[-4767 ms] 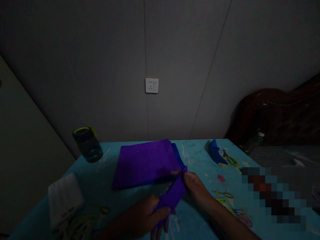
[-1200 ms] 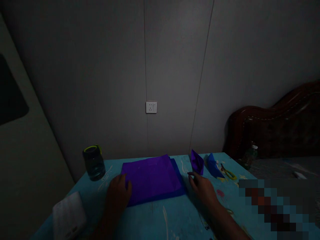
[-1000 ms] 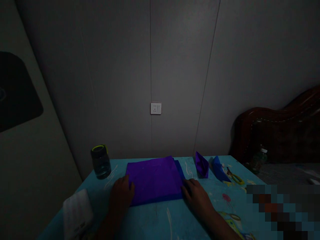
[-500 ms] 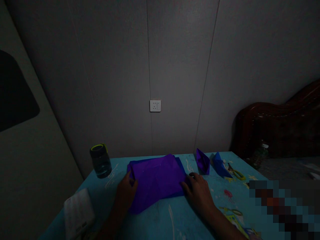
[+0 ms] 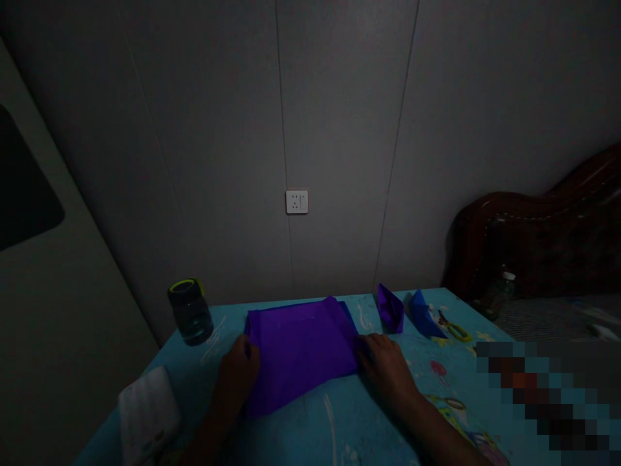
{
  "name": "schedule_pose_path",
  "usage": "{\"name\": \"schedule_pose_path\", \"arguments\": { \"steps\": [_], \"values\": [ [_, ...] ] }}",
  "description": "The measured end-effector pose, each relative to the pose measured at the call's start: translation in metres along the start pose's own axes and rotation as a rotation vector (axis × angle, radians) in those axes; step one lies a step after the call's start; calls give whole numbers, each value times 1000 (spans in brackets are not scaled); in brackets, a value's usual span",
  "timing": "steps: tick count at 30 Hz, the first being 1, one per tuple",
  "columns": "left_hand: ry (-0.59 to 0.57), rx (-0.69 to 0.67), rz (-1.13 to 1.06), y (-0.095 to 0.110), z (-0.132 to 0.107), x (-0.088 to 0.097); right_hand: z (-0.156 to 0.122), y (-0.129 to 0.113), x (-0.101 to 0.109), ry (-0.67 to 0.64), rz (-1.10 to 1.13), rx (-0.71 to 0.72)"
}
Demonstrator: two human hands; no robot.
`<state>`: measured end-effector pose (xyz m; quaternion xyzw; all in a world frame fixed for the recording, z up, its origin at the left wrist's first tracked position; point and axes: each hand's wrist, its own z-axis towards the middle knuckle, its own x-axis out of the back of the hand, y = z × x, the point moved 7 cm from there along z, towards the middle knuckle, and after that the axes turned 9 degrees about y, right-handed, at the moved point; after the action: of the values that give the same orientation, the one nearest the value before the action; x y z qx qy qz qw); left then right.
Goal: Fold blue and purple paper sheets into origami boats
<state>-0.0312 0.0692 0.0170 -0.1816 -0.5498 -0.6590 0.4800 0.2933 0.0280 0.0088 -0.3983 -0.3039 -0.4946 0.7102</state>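
Observation:
A creased sheet of purple paper (image 5: 301, 356) lies across the middle of the table, over a blue sheet (image 5: 348, 312) that peeks out at its back right. My left hand (image 5: 241, 366) is closed, pinching the purple paper by its left edge. At the right edge my right hand (image 5: 385, 366) grips the paper with curled fingers; the fingertips are dim and partly hidden. Beyond my right hand stand a folded purple paper boat (image 5: 391, 310) and a folded blue paper boat (image 5: 425, 317).
Scissors (image 5: 456, 330) with yellow-green handles lie right of the boats. A dark water bottle (image 5: 191, 314) stands at the back left, and a white phone-like object (image 5: 148, 411) lies at the front left. The table (image 5: 291, 433) meets a grey wall with a socket (image 5: 297, 202).
The purple paper is drawn flatter and straighter between my hands, covering more of the blue sheet. My left fingers have closed more tightly. The whole view has shifted slightly.

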Motion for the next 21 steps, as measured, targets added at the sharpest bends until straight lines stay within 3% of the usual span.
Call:
{"name": "schedule_pose_path", "arguments": {
  "steps": [6,13,17,21],
  "values": [
    [57,-2,-31,2,0,3,-2,2,-4,6,-56,-7],
    [137,-41,-227,15,-2,21,-5,5,-6,55,-33,-33],
    [233,-106,-391,23,-10,34,-3,16,-9,121,165,-97],
    [311,-69,-551,21,-17,43,1,24,-7,161,518,-197]
  ]
}}
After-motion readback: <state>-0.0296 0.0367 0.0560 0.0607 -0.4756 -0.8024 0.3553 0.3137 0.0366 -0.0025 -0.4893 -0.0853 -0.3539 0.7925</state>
